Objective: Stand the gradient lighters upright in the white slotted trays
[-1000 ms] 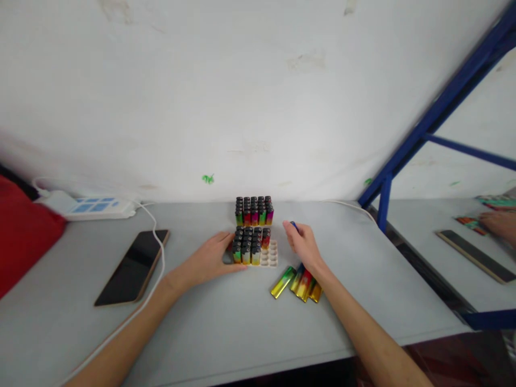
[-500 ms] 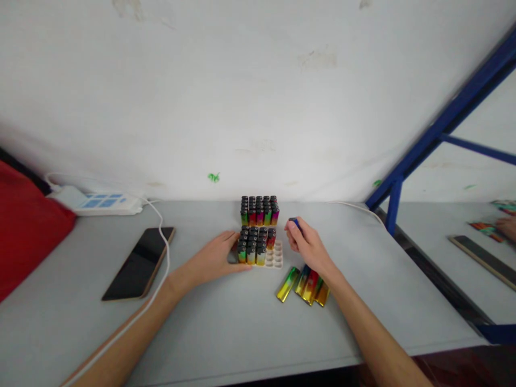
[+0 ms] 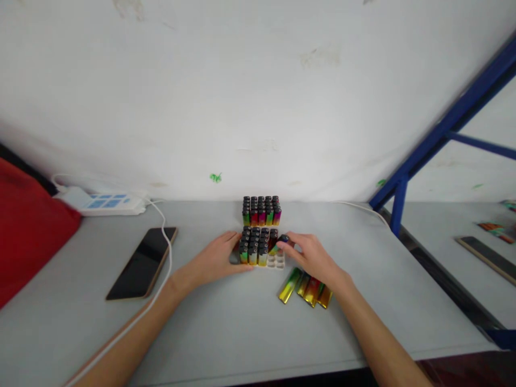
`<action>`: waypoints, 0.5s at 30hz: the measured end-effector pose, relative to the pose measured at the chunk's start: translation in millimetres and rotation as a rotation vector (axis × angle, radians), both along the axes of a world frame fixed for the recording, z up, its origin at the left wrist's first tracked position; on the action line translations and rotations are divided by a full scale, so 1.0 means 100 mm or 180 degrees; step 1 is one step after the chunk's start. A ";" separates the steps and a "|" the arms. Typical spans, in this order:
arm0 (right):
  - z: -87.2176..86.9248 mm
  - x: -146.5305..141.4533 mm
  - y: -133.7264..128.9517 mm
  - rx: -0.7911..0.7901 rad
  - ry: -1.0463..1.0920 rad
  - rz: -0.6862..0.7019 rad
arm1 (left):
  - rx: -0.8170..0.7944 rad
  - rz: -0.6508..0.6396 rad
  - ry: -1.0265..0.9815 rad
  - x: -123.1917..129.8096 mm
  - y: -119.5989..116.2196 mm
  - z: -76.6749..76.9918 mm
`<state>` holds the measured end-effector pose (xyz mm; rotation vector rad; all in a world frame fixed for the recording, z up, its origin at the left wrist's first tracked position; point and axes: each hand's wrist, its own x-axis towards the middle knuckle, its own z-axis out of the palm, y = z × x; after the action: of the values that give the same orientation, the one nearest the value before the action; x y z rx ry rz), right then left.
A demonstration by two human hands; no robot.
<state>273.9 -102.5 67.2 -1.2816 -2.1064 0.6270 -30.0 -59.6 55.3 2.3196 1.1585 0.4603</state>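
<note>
On the grey bench (image 3: pixel 226 328), near the wall (image 3: pixel 242 102), we had a white pocketed tray (image 3: pixel 276 262) part-loaded with upright lighters (image 3: pixel 253 248), black tops up. Three columns on its left side ran full to the front; the next column had lighters only at the back, pockets showing in front of them.

Our right hand (image 3: pixel 307 255) was at the tray's right side, thumb and fingers in a narrow pinch on one tilted lighter (image 3: pixel 274 250), dark top, yellowish lower body, over the pockets. Couldn't tell whether its lower end touched the tray. Our left hand (image 3: pixel 220 252) was set wide round the tray's left end, thumb along the front edge, fingers at back left; couldn't tell how firmly it pressed.

Behind the tray, closer to the wall, we had a second block of lighters (image 3: pixel 262 212), upright, tightly packed, bodies green, red and purple.

Front right of the tray we had loose lighters (image 3: pixel 312 292) lying flat: a green-and-yellow one leftmost, the rest bunched, overlapping, red and gold showing.

Off to our left: a dark-screened phone (image 3: pixel 141 263), a white cable (image 3: pixel 169 258) across its corner, a power strip (image 3: pixel 108 205) by the wall. To our right, a blue metal frame (image 3: pixel 427 144).
</note>
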 end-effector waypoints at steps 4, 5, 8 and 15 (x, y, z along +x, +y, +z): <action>-0.01 -0.06 -0.01 0.0241 -0.0609 0.0019 | 0.0001 0.0044 -0.0035 0.00 0.00 -0.01; -0.01 -0.09 -0.01 0.0314 -0.0732 0.0002 | 0.0007 0.0040 -0.0049 0.00 0.00 -0.01; -0.01 -0.13 -0.01 0.0418 -0.0977 0.0004 | 0.0030 0.0015 -0.0102 0.00 0.01 -0.03; 0.08 0.44 0.07 0.0181 -0.0603 -0.0231 | -0.0049 0.0068 0.0055 0.01 0.00 -0.01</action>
<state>317.7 -95.3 75.5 -1.4268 -2.2004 0.4257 -28.8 -59.4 53.8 2.3044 1.1919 0.4383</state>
